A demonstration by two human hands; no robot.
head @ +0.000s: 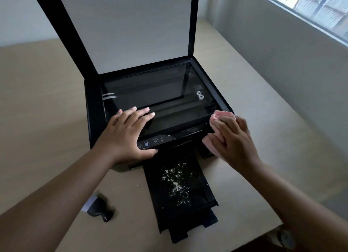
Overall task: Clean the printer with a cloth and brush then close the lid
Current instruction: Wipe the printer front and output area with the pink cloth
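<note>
A black printer (94, 119) stands on the table with its lid (131, 25) raised upright, baring the scanner glass (150, 89). My left hand (126, 136) lies flat on the printer's front left, fingers straight over the glass edge and thumb by the control panel (156, 140). My right hand (233, 138) holds a folded pink cloth (222, 115) against the printer's front right corner. The output tray (197, 199) sticks out toward me, sprinkled with white crumbs (177, 182). A black brush (99, 207) with pale bristles lies on the table at the lower left.
The beige table (37, 101) stretches left and right of the printer; its near right edge (271, 231) drops off beside the tray. A grey wall and a window (316, 8) stand to the right.
</note>
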